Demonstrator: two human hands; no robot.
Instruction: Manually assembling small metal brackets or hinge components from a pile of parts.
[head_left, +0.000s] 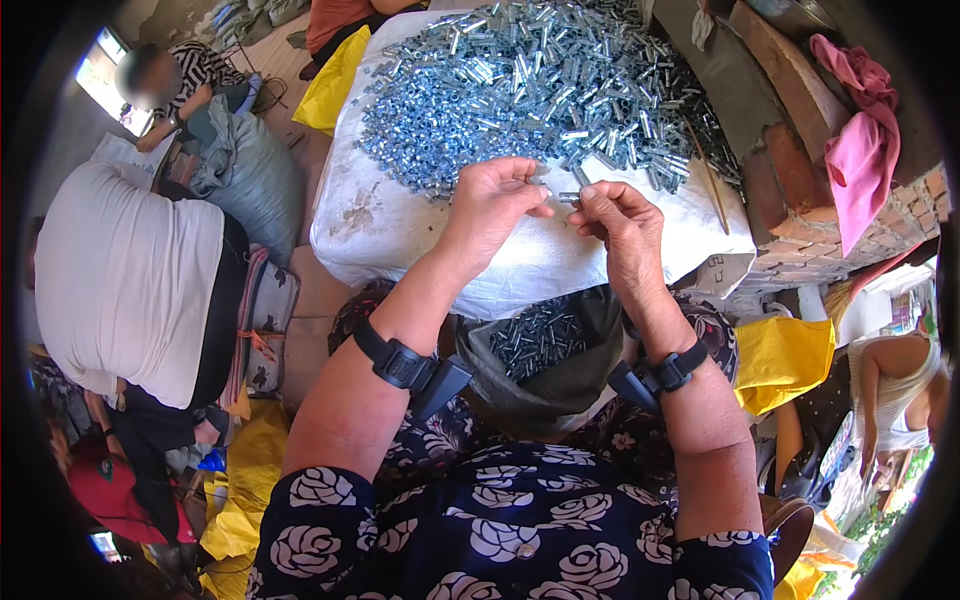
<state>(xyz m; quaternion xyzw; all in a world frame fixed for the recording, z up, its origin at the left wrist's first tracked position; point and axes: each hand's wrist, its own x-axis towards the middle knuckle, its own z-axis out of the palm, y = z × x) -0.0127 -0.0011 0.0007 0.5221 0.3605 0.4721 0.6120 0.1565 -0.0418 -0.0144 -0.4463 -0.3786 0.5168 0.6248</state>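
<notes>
My left hand (492,207) is closed in a pinch, with a small shiny metal piece (547,192) at its fingertips, mostly hidden. Facing it, my right hand (624,222) pinches a short metal sleeve (569,197) between thumb and forefinger. The sleeve lies roughly level, its free end pointing at my left fingertips. Just beyond both hands spreads a heap of metal sleeves (600,85), with small nut-like metal rings (415,150) heaped at its left. Below my hands, an open dark sack (590,375) on my lap holds many dark metal cylinders (535,340).
The heap rests on a white sack-covered surface (345,235). A thin stick (708,180) lies at its right, beside a brick wall (800,180) with a pink cloth (862,140). At left are a person in white (130,270) and a full grey sack (250,175). Other people sit around.
</notes>
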